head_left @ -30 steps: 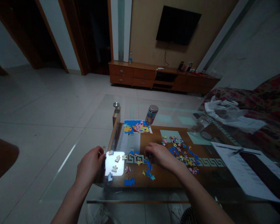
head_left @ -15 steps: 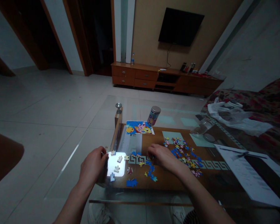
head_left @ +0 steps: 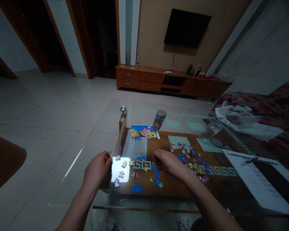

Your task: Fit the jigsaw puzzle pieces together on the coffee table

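Observation:
My left hand point(head_left: 97, 167) rests at the left edge of a bright white square point(head_left: 114, 171), its fingers curled together; anything in them is hidden. Several jigsaw pieces point(head_left: 121, 174) lie on and around that square. Over the middle of the glass table, my right hand point(head_left: 167, 161) is bent down with fingers closed, and its fingertips are out of sight behind the hand. Joined blue puzzle pieces point(head_left: 156, 177) lie just below and left of it. A separate blue cluster point(head_left: 136, 188) sits nearer the front edge. More loose pieces point(head_left: 183, 157) spread to the right.
A printed cartoon picture point(head_left: 144, 132) and a round tin point(head_left: 159, 119) stand beyond my hands. To the right are a clear jar point(head_left: 212, 130), papers point(head_left: 245, 179), a dark phone-like slab point(head_left: 274, 179) and a plastic bag point(head_left: 250, 120). The glass table's edge point(head_left: 144, 209) runs in front.
The whole view has shifted very slightly. Both hands stay in nearly the same places, and the puzzle pieces look unmoved.

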`<state>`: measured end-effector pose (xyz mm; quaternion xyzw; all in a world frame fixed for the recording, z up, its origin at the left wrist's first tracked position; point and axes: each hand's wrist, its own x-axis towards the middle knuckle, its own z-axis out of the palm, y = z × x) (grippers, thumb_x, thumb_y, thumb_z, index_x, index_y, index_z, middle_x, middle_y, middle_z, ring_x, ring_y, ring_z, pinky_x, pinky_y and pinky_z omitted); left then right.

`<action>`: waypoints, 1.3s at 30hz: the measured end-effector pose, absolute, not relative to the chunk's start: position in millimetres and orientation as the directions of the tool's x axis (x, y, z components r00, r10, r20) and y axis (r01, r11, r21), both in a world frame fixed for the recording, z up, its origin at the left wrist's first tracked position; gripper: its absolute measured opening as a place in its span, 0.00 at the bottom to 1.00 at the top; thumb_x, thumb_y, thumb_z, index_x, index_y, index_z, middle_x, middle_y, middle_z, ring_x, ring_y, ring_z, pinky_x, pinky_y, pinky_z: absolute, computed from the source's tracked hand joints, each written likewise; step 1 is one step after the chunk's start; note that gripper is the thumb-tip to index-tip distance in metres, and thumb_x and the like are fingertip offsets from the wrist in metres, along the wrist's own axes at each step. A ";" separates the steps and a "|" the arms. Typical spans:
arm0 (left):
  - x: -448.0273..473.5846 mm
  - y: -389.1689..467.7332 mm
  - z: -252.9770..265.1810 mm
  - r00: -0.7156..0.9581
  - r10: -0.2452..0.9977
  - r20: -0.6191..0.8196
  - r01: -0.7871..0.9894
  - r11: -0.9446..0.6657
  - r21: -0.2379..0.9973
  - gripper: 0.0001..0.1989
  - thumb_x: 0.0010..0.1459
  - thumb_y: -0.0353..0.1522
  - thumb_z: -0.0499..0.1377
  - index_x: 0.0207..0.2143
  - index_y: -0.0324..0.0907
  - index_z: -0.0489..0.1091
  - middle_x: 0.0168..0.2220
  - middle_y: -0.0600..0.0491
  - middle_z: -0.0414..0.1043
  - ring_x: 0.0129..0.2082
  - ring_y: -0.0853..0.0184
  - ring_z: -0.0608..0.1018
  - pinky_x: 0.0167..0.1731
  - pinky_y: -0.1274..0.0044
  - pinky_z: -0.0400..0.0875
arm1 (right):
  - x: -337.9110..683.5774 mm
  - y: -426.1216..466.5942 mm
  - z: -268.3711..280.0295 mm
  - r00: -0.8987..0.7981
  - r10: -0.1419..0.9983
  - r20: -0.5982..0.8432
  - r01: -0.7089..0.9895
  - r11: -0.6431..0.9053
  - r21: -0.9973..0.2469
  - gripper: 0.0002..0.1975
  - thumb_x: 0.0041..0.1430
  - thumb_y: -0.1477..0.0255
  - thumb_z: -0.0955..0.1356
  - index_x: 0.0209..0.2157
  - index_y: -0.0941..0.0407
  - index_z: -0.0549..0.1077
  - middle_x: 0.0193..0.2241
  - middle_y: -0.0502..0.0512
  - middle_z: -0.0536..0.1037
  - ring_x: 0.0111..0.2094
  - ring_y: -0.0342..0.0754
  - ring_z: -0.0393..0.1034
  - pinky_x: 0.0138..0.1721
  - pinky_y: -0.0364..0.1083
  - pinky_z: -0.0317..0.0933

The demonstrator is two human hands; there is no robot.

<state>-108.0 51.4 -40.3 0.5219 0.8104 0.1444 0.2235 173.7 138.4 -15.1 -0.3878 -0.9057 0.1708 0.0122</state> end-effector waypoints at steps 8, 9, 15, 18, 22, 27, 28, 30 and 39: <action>-110.0 52.1 -43.0 -0.397 0.894 -0.208 0.707 0.442 0.552 0.04 0.51 0.27 0.56 0.31 0.43 0.67 0.31 0.53 0.71 0.33 0.66 0.71 0.29 0.79 0.58 | 166.6 149.5 -10.9 -0.654 0.744 -0.136 0.712 0.544 -0.445 0.04 0.49 0.79 0.66 0.27 0.57 0.69 0.25 0.51 0.73 0.25 0.43 0.64 0.26 0.41 0.51; -109.5 51.8 -42.8 -0.398 0.893 -0.208 0.705 0.443 0.553 0.05 0.49 0.27 0.57 0.32 0.43 0.67 0.31 0.54 0.71 0.32 0.66 0.71 0.28 0.79 0.57 | 160.5 150.1 -10.1 -0.650 0.752 -0.114 0.703 0.537 -0.467 0.03 0.50 0.79 0.66 0.28 0.57 0.70 0.25 0.51 0.74 0.26 0.44 0.65 0.27 0.41 0.52; -106.1 49.1 -39.5 -0.399 0.898 -0.184 0.737 0.434 0.518 0.09 0.47 0.26 0.57 0.33 0.44 0.69 0.32 0.54 0.70 0.33 0.67 0.71 0.28 0.79 0.56 | 83.9 135.2 -13.7 -0.709 0.705 -0.009 0.572 0.568 -0.592 0.05 0.51 0.79 0.67 0.29 0.57 0.73 0.27 0.52 0.76 0.29 0.44 0.68 0.30 0.41 0.56; -106.2 48.4 -40.1 -0.395 0.905 -0.158 0.757 0.418 0.503 0.08 0.49 0.27 0.58 0.33 0.45 0.69 0.33 0.54 0.70 0.33 0.67 0.71 0.28 0.79 0.56 | 41.3 123.8 -19.1 -0.748 0.663 -0.045 0.560 0.593 -0.579 0.06 0.51 0.79 0.67 0.30 0.56 0.75 0.28 0.53 0.78 0.31 0.45 0.70 0.31 0.41 0.56; -108.1 49.0 -44.0 -0.397 0.906 -0.147 0.757 0.414 0.506 0.08 0.49 0.26 0.59 0.33 0.45 0.69 0.34 0.54 0.71 0.33 0.68 0.71 0.28 0.79 0.56 | 16.3 119.8 -21.8 -0.754 0.655 -0.044 0.577 0.629 -0.522 0.08 0.51 0.79 0.66 0.33 0.56 0.77 0.32 0.55 0.78 0.36 0.48 0.71 0.34 0.43 0.57; -108.4 48.8 -43.4 -0.398 0.906 -0.142 0.753 0.411 0.513 0.08 0.49 0.25 0.57 0.33 0.44 0.68 0.34 0.54 0.72 0.33 0.68 0.72 0.27 0.80 0.55 | 28.1 126.4 -18.1 -0.699 0.714 -0.029 0.650 0.619 -0.440 0.12 0.54 0.80 0.64 0.37 0.56 0.76 0.37 0.56 0.76 0.39 0.49 0.69 0.38 0.43 0.58; -108.1 48.5 -42.7 -0.397 0.907 -0.138 0.757 0.409 0.510 0.08 0.49 0.25 0.57 0.33 0.44 0.68 0.34 0.54 0.72 0.33 0.68 0.72 0.27 0.80 0.55 | 31.6 126.1 -16.9 -0.690 0.723 -0.034 0.663 0.612 -0.431 0.11 0.54 0.80 0.64 0.36 0.56 0.76 0.36 0.56 0.76 0.39 0.48 0.70 0.37 0.42 0.58; -107.6 47.9 -41.6 -0.394 0.909 -0.137 0.762 0.406 0.504 0.08 0.49 0.25 0.57 0.33 0.44 0.68 0.35 0.54 0.71 0.33 0.68 0.72 0.27 0.80 0.56 | 37.0 122.6 -14.4 -0.680 0.732 -0.037 0.671 0.602 -0.433 0.11 0.55 0.80 0.64 0.35 0.56 0.76 0.35 0.55 0.76 0.37 0.47 0.69 0.37 0.42 0.58; -107.5 48.6 -40.9 -0.396 0.903 -0.165 0.769 0.424 0.478 0.09 0.49 0.24 0.56 0.34 0.44 0.68 0.35 0.54 0.71 0.34 0.68 0.72 0.29 0.79 0.57 | 45.4 94.9 -25.9 -0.700 0.713 0.035 0.639 0.648 -0.415 0.03 0.54 0.75 0.68 0.32 0.56 0.74 0.35 0.55 0.74 0.40 0.50 0.65 0.39 0.44 0.56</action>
